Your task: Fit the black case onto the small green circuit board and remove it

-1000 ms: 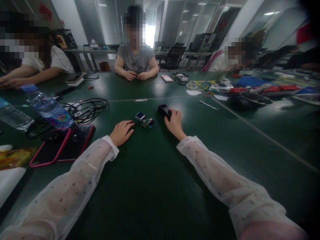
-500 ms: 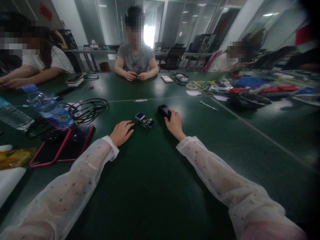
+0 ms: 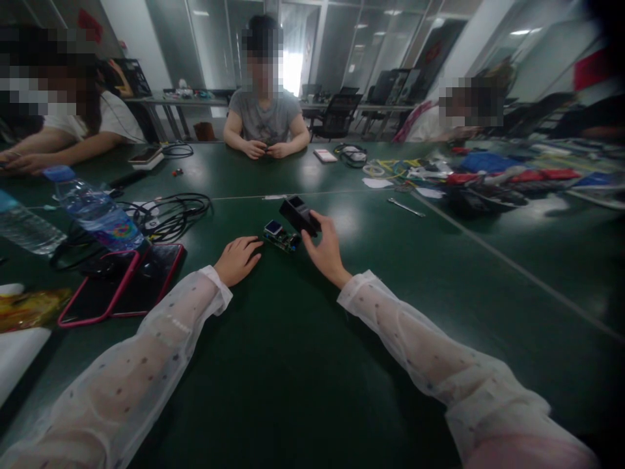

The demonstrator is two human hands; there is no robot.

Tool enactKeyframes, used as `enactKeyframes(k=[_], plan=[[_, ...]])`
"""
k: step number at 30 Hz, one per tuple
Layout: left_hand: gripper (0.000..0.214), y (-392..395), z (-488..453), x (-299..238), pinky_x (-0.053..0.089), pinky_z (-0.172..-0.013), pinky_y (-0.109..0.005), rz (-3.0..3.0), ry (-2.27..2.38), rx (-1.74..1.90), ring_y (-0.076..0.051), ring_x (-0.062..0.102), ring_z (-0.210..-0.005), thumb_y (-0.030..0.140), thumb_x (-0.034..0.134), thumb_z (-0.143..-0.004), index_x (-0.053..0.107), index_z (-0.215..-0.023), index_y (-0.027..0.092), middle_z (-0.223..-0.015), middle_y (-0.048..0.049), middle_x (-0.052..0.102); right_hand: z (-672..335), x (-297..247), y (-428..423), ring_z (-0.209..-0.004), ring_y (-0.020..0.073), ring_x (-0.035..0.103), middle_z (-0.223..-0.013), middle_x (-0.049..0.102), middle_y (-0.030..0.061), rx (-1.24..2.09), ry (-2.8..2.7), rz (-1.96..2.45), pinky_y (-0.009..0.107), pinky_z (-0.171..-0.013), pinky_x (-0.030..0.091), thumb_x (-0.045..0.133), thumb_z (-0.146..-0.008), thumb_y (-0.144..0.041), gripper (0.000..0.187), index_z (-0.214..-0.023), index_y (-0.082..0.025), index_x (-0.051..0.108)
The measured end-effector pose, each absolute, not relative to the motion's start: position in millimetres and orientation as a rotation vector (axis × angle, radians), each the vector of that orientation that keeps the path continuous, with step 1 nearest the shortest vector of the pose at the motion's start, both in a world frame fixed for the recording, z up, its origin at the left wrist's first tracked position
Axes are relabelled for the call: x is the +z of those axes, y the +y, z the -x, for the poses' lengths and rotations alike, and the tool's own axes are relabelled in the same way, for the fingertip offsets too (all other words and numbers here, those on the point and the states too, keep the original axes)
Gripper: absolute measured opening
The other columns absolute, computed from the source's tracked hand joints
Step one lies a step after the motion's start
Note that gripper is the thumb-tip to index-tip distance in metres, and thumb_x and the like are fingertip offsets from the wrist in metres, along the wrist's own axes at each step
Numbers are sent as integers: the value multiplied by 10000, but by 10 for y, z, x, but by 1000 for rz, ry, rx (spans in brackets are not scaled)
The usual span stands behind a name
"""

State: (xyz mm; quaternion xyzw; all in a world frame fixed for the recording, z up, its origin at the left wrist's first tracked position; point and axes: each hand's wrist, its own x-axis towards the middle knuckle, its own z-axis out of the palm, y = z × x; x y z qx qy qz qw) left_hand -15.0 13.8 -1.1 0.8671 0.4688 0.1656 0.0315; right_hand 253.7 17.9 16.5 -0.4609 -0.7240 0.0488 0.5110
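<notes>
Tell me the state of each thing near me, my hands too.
Right hand: gripping the case.
Left hand: open, beside the board.
Case: held, tilted.
Board: lying flat; power unclear.
Blue-capped bottle: closed.
Pink-edged phones: flat, screens dark.
Black cable: coiled.
Wrench: lying flat.

Cannot see the near end of the black case (image 3: 295, 215), covered by the right hand (image 3: 325, 246) at centre, nor the part of the circuit board (image 3: 275, 237) behind that case. Cannot make out the smeared pile (image 3: 508, 177) at upper right or the tiny dark object (image 3: 266, 149) at upper centre. Lose one water bottle (image 3: 28, 225) past the left edge, both sleeves (image 3: 131, 358) past the bottom.
</notes>
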Motion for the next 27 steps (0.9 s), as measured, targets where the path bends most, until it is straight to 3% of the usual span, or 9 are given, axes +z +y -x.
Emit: enactKeyframes(k=[27], plan=[[380, 123, 138, 14, 398, -1034, -489, -2689, 1455, 504, -287, 451, -1303, 340, 415, -1011, 509, -1348, 191, -1406, -117, 509, -2397, 180, 100, -1164, 273, 549, -1250, 531, 122, 243, -1997, 977, 490, -991, 489, 566, -894, -238, 436, -1314, -236, 448]])
